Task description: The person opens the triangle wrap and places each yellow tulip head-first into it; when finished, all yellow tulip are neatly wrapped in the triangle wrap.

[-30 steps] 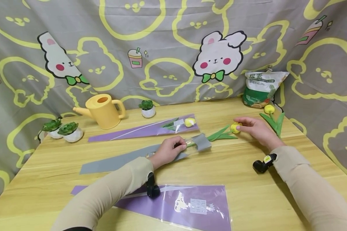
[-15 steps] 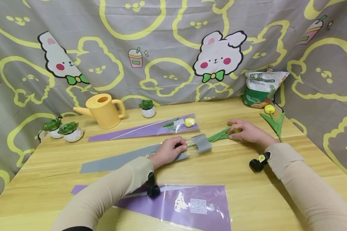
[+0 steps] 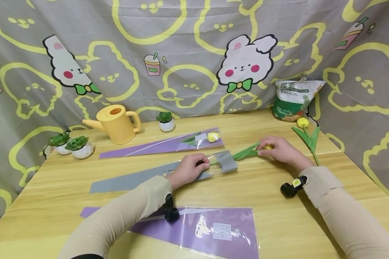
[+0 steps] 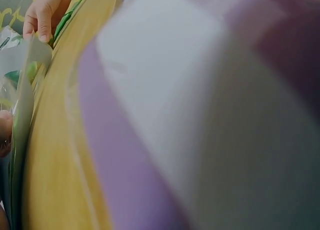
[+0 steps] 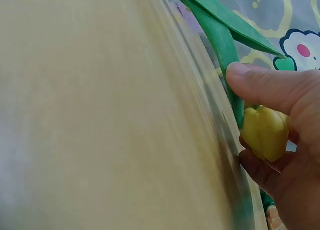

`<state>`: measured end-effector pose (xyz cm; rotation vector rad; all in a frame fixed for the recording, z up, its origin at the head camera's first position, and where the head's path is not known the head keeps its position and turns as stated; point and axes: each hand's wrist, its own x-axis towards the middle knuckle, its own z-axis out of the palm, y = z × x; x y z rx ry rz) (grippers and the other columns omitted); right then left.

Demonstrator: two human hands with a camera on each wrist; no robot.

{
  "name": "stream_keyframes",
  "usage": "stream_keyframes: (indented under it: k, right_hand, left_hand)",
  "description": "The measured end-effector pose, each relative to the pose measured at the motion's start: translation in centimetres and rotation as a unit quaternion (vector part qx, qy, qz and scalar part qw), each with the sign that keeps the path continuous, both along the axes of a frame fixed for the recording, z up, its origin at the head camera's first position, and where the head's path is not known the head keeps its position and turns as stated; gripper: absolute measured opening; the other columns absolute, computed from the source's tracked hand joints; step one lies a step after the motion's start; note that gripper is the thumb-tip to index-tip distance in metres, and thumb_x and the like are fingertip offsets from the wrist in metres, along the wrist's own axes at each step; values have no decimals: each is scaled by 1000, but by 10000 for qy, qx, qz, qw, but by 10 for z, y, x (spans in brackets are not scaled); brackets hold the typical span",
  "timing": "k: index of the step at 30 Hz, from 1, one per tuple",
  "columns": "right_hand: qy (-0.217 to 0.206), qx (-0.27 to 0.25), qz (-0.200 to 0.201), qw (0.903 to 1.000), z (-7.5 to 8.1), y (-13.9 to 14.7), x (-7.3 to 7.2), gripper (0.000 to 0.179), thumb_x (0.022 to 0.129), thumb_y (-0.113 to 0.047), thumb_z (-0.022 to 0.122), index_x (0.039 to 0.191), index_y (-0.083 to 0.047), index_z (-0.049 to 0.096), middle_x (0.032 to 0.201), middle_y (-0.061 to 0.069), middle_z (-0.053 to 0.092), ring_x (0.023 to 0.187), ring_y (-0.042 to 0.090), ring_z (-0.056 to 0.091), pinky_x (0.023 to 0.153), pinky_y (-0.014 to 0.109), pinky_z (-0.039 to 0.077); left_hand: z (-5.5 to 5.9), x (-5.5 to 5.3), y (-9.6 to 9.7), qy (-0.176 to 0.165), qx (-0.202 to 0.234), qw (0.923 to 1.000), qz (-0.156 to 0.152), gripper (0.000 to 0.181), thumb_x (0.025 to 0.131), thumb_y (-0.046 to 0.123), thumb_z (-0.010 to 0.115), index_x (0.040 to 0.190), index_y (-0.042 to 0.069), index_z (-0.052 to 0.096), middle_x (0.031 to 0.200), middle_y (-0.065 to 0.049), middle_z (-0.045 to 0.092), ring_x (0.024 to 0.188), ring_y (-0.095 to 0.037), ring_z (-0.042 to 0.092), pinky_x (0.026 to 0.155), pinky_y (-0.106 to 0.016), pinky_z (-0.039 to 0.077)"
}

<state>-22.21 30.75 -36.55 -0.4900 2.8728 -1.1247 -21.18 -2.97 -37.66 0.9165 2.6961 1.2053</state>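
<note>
An artificial yellow tulip [image 5: 266,133] with long green leaves [image 3: 244,152] lies partly in a grey flower sleeve [image 3: 129,178]. My right hand [image 3: 277,150] pinches the tulip just below its blossom, thumb on a leaf, the blossom within the curled fingers in the right wrist view. My left hand [image 3: 189,169] grips the sleeve near its open end, covering part of it. Between the left fingers and the sleeve's curled-up grey flap [image 3: 227,161] a stretch of green stem shows. The left wrist view shows the sleeve's raised edge [image 4: 37,55] with the right hand beyond.
Behind lies a purple sleeve [image 3: 142,148] with a yellow tulip inside; another purple sleeve [image 3: 227,230] lies in front. A loose tulip [image 3: 303,123] lies right, before a white-green bag [image 3: 293,102]. Potted succulents [image 3: 79,147] and a yellow watering can [image 3: 118,126] stand back left.
My right hand has moved from the blossom's tip slightly left and down, and now pinches the tulip below the blossom, where the leaves have been drawn together. The left hand has stayed in place.
</note>
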Motion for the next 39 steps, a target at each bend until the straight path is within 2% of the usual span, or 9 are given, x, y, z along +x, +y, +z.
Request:
stream_keyframes:
  k: [6,9,13,20,31,39]
  right_hand:
    - [-220,-515,-78,9984,4,-4,8,18,84,-16,68,98,-4,68,114,18,60,112,34,50,98,51,33]
    - [-241,-564,-57,9981,5,-7,11,22,84,-17,68,101,-3,67,112,17,62,109,32,52,96,49,35]
    - [-156,-433,-60,9989,7,-11,15,15,84,-16,68,96,-6,69,108,15,63,106,30,53,94,47,37]
    - [-6,-310,-31,9995,8,-22,18,8,84,-13,68,89,-7,69,103,13,65,103,31,55,92,48,39]
    - [-95,-450,-167,9988,10,-39,22,9,83,-13,69,90,-8,69,104,13,64,106,33,54,95,52,36]
    - [-189,-565,-80,9982,8,-50,21,8,82,-11,69,89,-8,70,103,12,65,105,33,55,95,52,37]
  left_hand:
    - [2,1,1,122,-105,9998,100,4,88,14,63,87,12,66,93,-1,67,88,-13,61,82,-30,49]
    - [0,2,1,100,-157,9997,144,4,88,13,63,88,11,66,97,-2,67,94,-15,61,85,-31,48]
    - [-1,3,1,119,-186,9996,156,4,89,14,62,88,12,65,98,-1,67,95,-15,62,84,-30,49]
    - [0,2,3,344,-163,9993,58,4,89,13,62,87,11,65,97,-2,68,95,-16,62,85,-32,48]
    - [3,3,3,382,-115,9992,34,4,89,12,61,86,12,65,99,-3,68,97,-17,62,87,-31,48]
    - [3,3,3,459,-163,9988,47,4,89,14,62,86,13,65,100,-3,68,99,-18,62,88,-31,48]
